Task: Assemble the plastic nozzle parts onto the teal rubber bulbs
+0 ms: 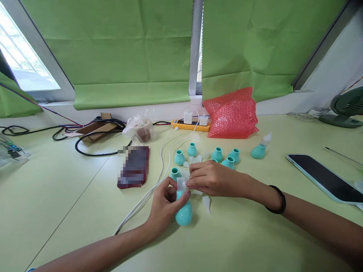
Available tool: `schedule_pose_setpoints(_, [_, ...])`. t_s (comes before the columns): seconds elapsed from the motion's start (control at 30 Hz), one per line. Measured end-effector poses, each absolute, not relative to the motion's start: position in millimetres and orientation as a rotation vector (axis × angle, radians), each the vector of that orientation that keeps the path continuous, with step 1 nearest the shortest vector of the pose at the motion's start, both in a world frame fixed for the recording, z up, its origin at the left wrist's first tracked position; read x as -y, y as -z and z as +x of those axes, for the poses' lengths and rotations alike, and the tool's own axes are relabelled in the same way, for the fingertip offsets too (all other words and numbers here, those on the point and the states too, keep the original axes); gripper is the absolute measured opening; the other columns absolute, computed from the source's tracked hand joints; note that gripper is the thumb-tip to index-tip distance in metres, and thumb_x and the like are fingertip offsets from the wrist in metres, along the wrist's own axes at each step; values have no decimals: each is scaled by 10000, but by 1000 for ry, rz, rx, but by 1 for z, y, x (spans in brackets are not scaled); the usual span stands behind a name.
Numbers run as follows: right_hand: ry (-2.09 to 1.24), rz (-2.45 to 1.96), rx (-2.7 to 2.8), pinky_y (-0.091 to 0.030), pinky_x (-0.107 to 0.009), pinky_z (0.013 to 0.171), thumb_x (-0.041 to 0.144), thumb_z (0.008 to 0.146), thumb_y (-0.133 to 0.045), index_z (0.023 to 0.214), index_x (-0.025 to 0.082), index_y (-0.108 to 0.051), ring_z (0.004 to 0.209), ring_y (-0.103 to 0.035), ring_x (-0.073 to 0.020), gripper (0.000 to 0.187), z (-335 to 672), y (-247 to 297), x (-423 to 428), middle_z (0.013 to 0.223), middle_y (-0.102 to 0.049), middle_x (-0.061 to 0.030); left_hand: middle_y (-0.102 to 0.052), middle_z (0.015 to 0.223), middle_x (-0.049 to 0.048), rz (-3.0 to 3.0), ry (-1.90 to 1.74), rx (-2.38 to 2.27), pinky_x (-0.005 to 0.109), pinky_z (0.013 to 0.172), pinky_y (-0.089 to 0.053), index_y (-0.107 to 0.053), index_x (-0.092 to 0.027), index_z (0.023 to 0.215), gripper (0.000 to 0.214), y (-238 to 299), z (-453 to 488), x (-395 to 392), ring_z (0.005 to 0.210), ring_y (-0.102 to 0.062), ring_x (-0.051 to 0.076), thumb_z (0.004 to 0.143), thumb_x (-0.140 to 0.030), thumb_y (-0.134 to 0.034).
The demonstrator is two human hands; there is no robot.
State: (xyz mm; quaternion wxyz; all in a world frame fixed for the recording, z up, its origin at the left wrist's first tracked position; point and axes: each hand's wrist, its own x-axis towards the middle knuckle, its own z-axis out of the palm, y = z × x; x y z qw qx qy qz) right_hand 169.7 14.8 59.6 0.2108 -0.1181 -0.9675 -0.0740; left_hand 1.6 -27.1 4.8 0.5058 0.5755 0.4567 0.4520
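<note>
My left hand [166, 204] is wrapped round a shiny teal rubber squeeze bulb [184, 214], its neck pointing up and away from me. A translucent plastic nozzle [180, 183] stands at the neck. My right hand [205, 175] pinches at the side of this nozzle, with the fingertips partly covering it. Just beyond my hands, several teal bulbs with open necks, such as this bulb [192, 149], stand upright. Loose translucent nozzles lie among them, and one nozzle [207, 204] rests below my right hand. Farther right, a bulb [258, 151] carries a nozzle, tilted to the right.
A red bubble-wrap bag [231, 115] and a yellow power strip [193, 125] lie at the back. White cables [159, 181] cross the table left of my hands. A dark red phone [133, 168] lies left, another phone [326, 177] right. A fan [347, 107] stands far right.
</note>
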Motion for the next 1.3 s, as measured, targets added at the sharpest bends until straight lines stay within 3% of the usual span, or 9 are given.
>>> schedule_pose_setpoints(0.13, [408, -342, 2708, -283, -253, 485, 40, 813, -383, 628, 123, -548, 606, -423, -130, 262, 167, -58, -11, 561, -524, -28, -290, 437, -108, 1409, -1082, -1129, 171, 397, -186, -336, -193, 634, 344, -4, 1, 27, 404, -252, 52, 658, -366, -632])
schedule_pose_setpoints(0.27, [336, -334, 2673, -330, -261, 531, 76, 817, -392, 663, 112, -547, 633, -428, -138, 221, 167, -58, -12, 614, -548, -48, -292, 444, -106, 1420, -1096, -1087, 171, 401, -190, -345, -188, 643, 321, -5, 1, 26, 414, -248, 51, 678, -348, -621])
schedule_pose_setpoints(0.5, [-439, -459, 2487, -413, -235, 576, 120, 776, -478, 747, 125, -539, 619, -471, -100, 68, 173, -69, -20, 663, -560, -24, -403, 483, -81, 1358, -1108, -1002, 163, 417, -257, -401, -170, 682, 267, -11, 1, 29, 434, -324, 52, 689, -330, -614])
schedule_pose_setpoints(0.8, [-1213, -561, 2121, -455, -225, 544, 193, 764, -528, 731, 118, -528, 567, -508, -78, 82, 179, -70, -29, 635, -523, -5, -495, 566, -24, 1359, -1107, -1117, 181, 473, -330, -549, -117, 669, 227, -12, 2, 26, 511, -420, 81, 640, -317, -651])
schedule_pose_setpoints(0.9, [-1094, -602, 2061, -444, -218, 511, 214, 760, -542, 738, 128, -538, 558, -501, -81, 89, 187, -76, -36, 639, -528, -6, -475, 536, -33, 1355, -1105, -1143, 180, 457, -313, -564, -120, 646, 228, -9, 1, 25, 493, -404, 79, 645, -332, -648])
schedule_pose_setpoints(1.13, [-217, -715, 2452, -387, -242, 562, 147, 763, -519, 747, 136, -611, 648, -491, -129, 94, 185, -60, -43, 659, -572, -39, -555, 670, 1, 1483, -1074, -1146, 200, 520, -347, -616, -128, 782, 261, -10, -1, 26, 598, -469, 123, 737, -378, -555])
schedule_pose_setpoints(1.3, [-102, -752, 2578, -383, -247, 578, 119, 771, -483, 742, 121, -610, 666, -504, -145, 131, 180, -42, -49, 658, -576, -53, -540, 721, 2, 1649, -1072, -1160, 210, 593, -363, -556, -142, 820, 226, -10, -1, 28, 658, -460, 133, 816, -346, -458])
